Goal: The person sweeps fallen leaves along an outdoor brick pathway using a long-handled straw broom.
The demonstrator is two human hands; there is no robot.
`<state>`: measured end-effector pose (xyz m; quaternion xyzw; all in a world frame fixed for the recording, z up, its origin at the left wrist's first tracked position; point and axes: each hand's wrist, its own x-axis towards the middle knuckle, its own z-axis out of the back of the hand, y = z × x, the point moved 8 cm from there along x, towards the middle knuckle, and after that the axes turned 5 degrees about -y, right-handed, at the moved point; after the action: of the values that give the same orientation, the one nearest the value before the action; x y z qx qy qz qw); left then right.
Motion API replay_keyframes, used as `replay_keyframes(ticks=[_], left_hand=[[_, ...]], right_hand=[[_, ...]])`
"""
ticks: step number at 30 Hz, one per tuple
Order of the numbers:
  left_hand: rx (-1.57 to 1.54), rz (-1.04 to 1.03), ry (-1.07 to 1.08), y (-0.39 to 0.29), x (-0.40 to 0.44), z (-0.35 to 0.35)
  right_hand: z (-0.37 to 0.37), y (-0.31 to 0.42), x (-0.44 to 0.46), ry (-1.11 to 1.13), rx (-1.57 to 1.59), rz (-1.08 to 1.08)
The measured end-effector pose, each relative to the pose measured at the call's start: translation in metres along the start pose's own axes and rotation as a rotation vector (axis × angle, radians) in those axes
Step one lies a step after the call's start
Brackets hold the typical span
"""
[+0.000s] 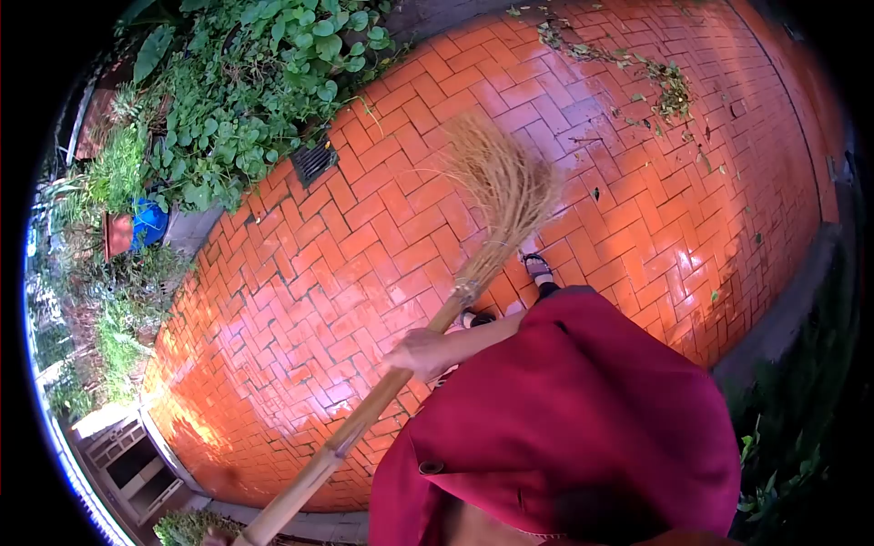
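1. The bamboo handle [364,414] of a straw broom [505,187] is gripped by the right hand [419,353], with the fingers closed round it a little behind the binding.
2. From that hand, the bristles are spread out ahead over the herringbone brick paving [273,282]; the rest of the handle is stretched back the opposite way.
3. To the right of the broom's bristles, a trail of leaf litter [672,91] is strewn; to their left, a drain grate [315,164] is set beside leafy plants [264,82].
4. Near the broom's binding, a sandalled foot [539,267] is seen; the other foot [480,318], beside the handle, is partly hidden by the handle and right forearm.
5. The ground to the right of the broom's handle is largely covered by a maroon garment [583,419].
6. The broom's rear end is cut off by the lower edge. A blurred brown shape is seen there, but the left hand's state cannot be told.
7. Whether the bristle tips are pressed to the bricks cannot be made out.
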<state>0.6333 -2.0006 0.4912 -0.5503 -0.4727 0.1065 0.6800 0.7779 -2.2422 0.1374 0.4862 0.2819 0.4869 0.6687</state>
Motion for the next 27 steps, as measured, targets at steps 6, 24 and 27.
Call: replay_keyframes(ticks=[6,24,27], left_hand=[[-0.248,0.757,0.085,0.213,-0.180,-0.209],[0.051,-0.629,-0.115,-0.042,-0.086,-0.251],[-0.196,-0.140,-0.007,0.039,-0.070,-0.318]], right_hand=[[0.158,-0.180,-0.242,-0.221,-0.438,-0.605],[0.304,-0.056,-0.063,-0.135,-0.314,0.154],[0.332,-0.158,-0.063,-0.092,-0.364,-0.039]])
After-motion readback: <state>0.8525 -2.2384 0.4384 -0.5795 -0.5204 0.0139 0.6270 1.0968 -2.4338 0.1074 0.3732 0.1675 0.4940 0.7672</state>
